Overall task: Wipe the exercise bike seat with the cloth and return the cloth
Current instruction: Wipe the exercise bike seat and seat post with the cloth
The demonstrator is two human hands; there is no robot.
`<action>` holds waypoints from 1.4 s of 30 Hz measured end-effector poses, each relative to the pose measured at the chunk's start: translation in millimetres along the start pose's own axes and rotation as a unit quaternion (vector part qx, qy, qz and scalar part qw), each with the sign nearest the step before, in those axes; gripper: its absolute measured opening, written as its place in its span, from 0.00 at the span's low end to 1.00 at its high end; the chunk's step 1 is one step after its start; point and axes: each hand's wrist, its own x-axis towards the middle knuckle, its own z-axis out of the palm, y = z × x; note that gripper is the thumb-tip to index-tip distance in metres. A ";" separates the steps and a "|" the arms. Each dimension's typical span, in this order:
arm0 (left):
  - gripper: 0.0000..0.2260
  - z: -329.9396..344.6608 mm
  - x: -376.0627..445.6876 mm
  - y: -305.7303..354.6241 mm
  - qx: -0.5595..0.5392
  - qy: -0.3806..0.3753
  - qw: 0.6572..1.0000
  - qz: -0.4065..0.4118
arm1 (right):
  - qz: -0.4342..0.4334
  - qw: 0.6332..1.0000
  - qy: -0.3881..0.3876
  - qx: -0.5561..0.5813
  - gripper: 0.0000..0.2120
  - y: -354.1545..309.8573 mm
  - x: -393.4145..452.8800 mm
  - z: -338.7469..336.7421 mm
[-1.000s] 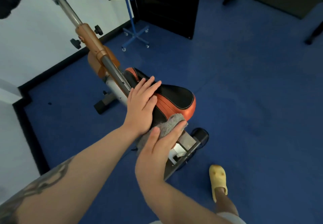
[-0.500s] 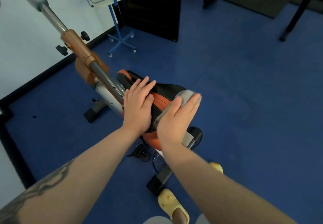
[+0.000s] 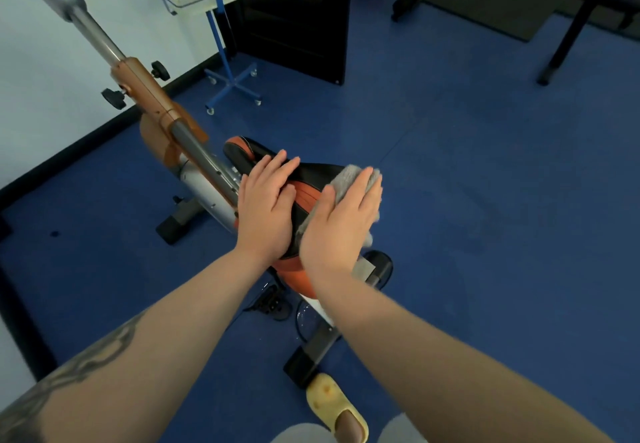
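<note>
The exercise bike seat (image 3: 313,183) is black with orange panels and sits in the middle of the view. My left hand (image 3: 266,207) lies flat on the seat's left side, fingers together, holding nothing. My right hand (image 3: 341,224) presses flat on a grey cloth (image 3: 349,176) on the right side of the seat. The cloth's fuzzy edge shows past my fingertips and under my palm; most of it is hidden by the hand.
The bike's orange and silver frame (image 3: 152,103) slants up to the left toward a white wall. A blue wheeled stand with a tray (image 3: 221,37) stands behind, beside a black cabinet (image 3: 294,17). Blue floor lies all around. My yellow slipper (image 3: 332,404) is by the bike's rear foot (image 3: 308,359).
My right hand has slid the cloth from the seat's near rear edge up onto its right side over the last second. The left hand has stayed flat on the seat.
</note>
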 end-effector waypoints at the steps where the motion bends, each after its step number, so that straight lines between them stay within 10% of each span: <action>1: 0.20 0.7 -1.2 -0.9 -0.002 0.002 1.000 0.006 | -0.006 1.000 0.006 -0.001 0.29 1.4 -18.6 1.2; 28: 0.19 -0.1 -6.2 1.1 -0.016 -0.005 1.000 -0.022 | -0.111 0.965 -0.236 -0.029 0.32 24.6 32.0 -57.2; 42: 0.19 50.6 -15.2 72.7 0.210 0.208 0.907 -0.301 | -0.244 0.807 -0.522 -0.128 0.28 14.5 124.1 -47.8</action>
